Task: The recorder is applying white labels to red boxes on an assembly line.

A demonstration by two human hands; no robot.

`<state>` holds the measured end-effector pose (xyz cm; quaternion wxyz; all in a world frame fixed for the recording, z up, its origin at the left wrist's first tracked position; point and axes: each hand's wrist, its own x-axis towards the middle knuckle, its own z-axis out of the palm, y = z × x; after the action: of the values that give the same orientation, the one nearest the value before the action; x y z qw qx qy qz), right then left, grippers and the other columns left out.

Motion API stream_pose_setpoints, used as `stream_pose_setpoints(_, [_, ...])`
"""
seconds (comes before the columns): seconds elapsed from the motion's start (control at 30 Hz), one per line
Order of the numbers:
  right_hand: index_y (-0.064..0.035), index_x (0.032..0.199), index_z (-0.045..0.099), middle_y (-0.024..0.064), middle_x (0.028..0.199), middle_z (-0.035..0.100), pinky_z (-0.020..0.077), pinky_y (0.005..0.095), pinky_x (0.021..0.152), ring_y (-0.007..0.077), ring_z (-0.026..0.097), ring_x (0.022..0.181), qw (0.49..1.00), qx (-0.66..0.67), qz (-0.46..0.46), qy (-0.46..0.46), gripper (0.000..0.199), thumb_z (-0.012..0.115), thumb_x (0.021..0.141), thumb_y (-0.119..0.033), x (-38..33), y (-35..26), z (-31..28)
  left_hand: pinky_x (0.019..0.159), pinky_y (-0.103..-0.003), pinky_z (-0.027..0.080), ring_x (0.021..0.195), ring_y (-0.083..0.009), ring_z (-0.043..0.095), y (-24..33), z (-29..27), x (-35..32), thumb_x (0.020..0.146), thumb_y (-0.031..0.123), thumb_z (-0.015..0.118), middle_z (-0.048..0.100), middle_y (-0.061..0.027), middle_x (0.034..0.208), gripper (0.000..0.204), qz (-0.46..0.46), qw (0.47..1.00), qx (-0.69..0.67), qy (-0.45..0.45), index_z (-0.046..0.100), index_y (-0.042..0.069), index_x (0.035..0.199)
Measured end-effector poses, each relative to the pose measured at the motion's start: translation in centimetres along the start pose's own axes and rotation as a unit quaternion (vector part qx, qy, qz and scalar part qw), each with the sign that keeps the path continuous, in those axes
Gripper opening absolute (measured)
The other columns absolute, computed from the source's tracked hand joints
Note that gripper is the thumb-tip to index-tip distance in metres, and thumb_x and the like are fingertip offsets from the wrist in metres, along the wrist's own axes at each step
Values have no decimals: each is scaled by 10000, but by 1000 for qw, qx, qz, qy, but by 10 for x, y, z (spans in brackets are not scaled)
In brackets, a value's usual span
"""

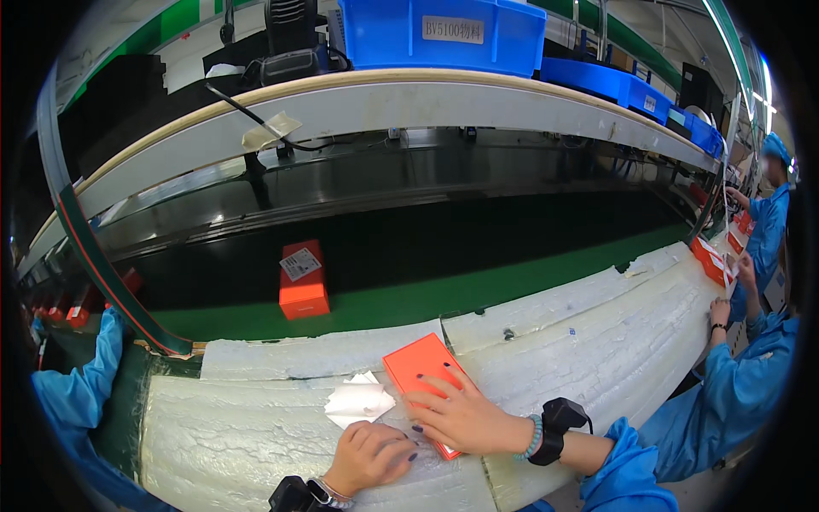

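An orange box [420, 356] lies at a slant on the pale, film-covered worktop [256, 418]. My right hand [469, 414] rests across its top, fingers spread, covering much of its near half. My left hand [368, 456] is beside the box's near left side, its fingers curled inward; whatever they hold, if anything, is hidden. Just beyond the left hand lies a crumpled piece of white paper [358, 401], close to the box's left edge.
Past the worktop runs a dark green conveyor belt [409, 303] carrying another orange box [304, 294] with a white label. A shelf [384, 98] above holds blue bins [444, 38]. Blue-sleeved co-workers are at left [94, 367] and right [742, 367], near other orange boxes [712, 260].
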<state>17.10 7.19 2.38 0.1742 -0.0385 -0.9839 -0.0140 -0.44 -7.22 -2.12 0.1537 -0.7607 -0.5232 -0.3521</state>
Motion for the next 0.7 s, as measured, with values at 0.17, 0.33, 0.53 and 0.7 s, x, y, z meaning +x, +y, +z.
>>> stream_pose_setpoints(0.17, [-134, 1044, 622, 60, 1307, 521, 236, 577, 1092, 372, 408, 1265, 993, 92, 62, -31, 251, 599, 824, -252, -27, 29, -5, 756, -339, 419, 845, -176, 569, -9, -7, 1, 666, 137, 743, 592, 16, 938, 293, -84, 995, 46, 31, 640, 176, 937])
stream_pose_setpoints(0.33, [-78, 1045, 605, 92, 1234, 552, 342, 524, 1029, 379, 451, 1182, 970, 3, 243, 28, 310, 618, 736, -97, -109, 103, -34, 738, -339, 416, 827, -191, 561, -10, -14, 6, 667, 128, 731, 585, -4, 908, 273, -136, 986, 81, 49, 637, 146, 923])
stream_pose_setpoints(0.53, [-67, 1055, 597, 147, 1200, 546, 378, 453, 998, 364, 474, 1143, 967, 11, 240, 83, 352, 567, 726, 55, -96, 88, -48, 875, -361, 443, 973, -175, 571, 7, 21, 4, 753, 155, 660, 612, -2, 994, 197, 68, 990, 83, -97, 638, 134, 948])
stream_pose_setpoints(0.7, [-184, 1268, 582, 130, 1282, 505, 349, 454, 1038, 339, 440, 1207, 960, 278, 34, -20, 531, 664, 757, -67, -36, -21, -34, 986, -350, 402, 1064, -176, 547, 26, 40, 3, 828, 163, 551, 591, -51, 1091, 218, 216, 952, 124, -180, 617, 67, 1011])
